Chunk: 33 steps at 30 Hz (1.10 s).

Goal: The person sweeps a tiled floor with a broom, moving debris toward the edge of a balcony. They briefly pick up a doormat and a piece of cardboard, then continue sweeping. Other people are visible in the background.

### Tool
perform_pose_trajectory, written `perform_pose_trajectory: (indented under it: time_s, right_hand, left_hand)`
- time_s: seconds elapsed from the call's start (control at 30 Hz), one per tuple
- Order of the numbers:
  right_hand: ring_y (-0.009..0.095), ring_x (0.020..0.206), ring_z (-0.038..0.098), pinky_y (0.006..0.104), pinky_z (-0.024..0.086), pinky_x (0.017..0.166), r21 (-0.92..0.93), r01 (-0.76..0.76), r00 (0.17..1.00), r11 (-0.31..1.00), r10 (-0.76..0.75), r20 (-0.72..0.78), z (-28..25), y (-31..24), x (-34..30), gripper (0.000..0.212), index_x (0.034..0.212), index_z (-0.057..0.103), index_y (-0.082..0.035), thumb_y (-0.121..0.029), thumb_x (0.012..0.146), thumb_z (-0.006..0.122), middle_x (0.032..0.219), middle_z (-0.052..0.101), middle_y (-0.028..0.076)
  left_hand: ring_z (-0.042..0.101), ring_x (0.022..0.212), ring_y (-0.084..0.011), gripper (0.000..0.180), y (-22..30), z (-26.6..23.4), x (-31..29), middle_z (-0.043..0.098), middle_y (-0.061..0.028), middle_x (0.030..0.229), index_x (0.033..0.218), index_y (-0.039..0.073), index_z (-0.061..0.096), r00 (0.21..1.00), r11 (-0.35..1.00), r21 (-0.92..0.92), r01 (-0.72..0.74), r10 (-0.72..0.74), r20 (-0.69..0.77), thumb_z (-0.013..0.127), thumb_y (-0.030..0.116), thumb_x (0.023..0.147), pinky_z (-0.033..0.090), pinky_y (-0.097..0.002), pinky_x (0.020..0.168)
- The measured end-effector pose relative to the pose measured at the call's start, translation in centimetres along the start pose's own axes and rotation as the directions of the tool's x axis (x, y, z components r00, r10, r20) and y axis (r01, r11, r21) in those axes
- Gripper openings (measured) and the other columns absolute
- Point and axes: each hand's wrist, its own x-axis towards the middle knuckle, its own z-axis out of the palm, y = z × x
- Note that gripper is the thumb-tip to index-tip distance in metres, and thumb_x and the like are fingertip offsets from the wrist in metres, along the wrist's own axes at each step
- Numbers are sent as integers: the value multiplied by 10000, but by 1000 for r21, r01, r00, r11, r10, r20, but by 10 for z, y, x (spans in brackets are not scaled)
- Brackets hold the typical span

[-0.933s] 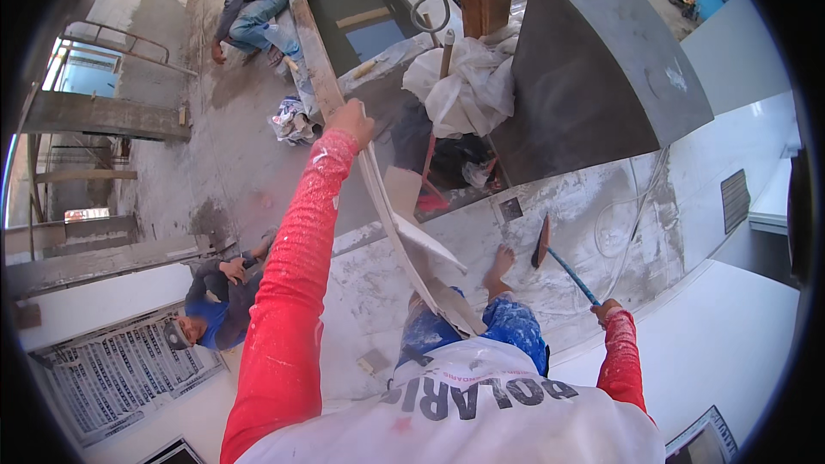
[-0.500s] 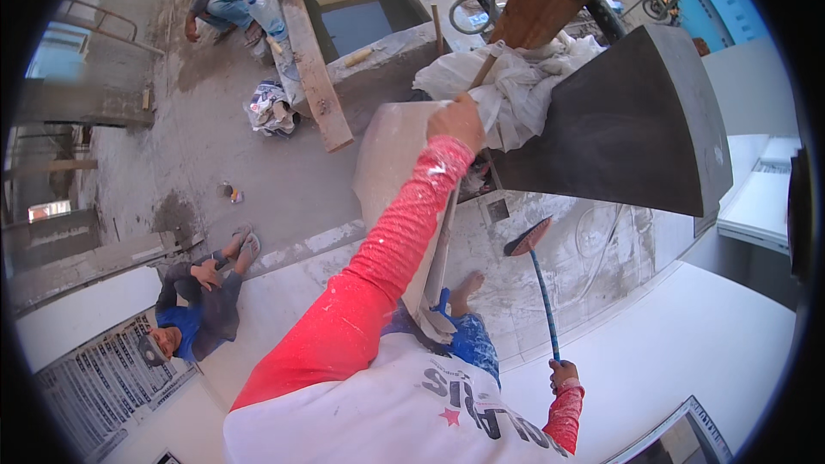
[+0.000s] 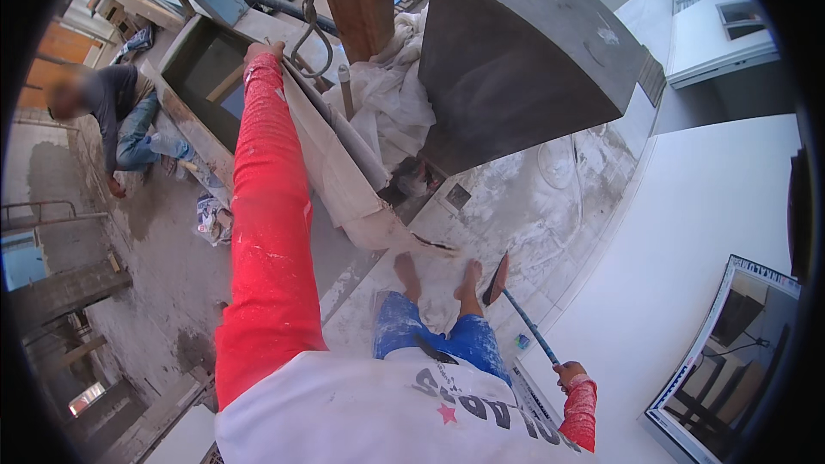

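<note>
My left hand [image 3: 265,53] is closed on the upper end of a large, stiff-looking beige sheet [image 3: 348,193]. The sheet hangs slantwise in front of the water-filled trough, its lower corner near my bare feet; its exact material is unclear. Low on the right, my right hand [image 3: 567,373] is wrapped round the blue handle of a broom-like tool [image 3: 531,325]. That tool's flat reddish-brown head [image 3: 496,280] is down by the floor, beside my right foot.
A concrete trough [image 3: 176,112] holds water at the upper left, with a person [image 3: 120,116] crouched beside it. White plastic sheeting [image 3: 391,94] lies round a wooden post [image 3: 354,4]. A big dark tapered block [image 3: 516,43] juts out on the right. A framed window [image 3: 730,352] is lower right.
My left hand has swung the beige sheet to the left, toward the trough. My view has turned right; the blue-handled tool stays in my right hand, its head now closer to my foot.
</note>
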Motion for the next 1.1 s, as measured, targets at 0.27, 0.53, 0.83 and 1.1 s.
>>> perform_pose_trajectory:
  time_s: [0.27,0.53,0.83,1.1]
  right_hand:
    - [342,957,637,419,477,871,-1,-64,987,998,63,-146,53,30,18,445,1031,668,1,-393,836,598,973,671,205]
    - [286,659,664,393,531,654,120,112,977,986,-87,-195,26,15,17,369,968,664,4,-334,836,591,776,671,166]
    - [175,423,524,328,414,383,257,148,978,955,-102,-184,-8,3,42,299,1026,606,-39,-299,882,570,614,588,83]
    - [194,425,540,344,432,394,148,260,962,954,-242,-128,-51,33,146,294,980,609,-11,-285,876,579,616,602,98]
  left_hand:
    - [495,1171,-395,733,-17,107,14,547,-292,1205,1210,-66,530,907,867,-291,-404,420,-7,357,583,916,365,-400,989]
    - [417,1264,-377,781,-57,120,-7,434,-275,1346,1356,-72,351,873,778,-426,-462,484,-63,419,567,913,307,-383,1051]
    - [367,1301,-388,787,-95,119,-76,390,-286,1376,1374,-79,312,904,840,-335,-427,403,-144,420,554,920,277,-387,1075]
    - [273,1358,-375,954,-116,125,-351,296,-296,1426,1411,-81,208,874,903,-51,-426,397,-281,658,503,807,214,-391,1121]
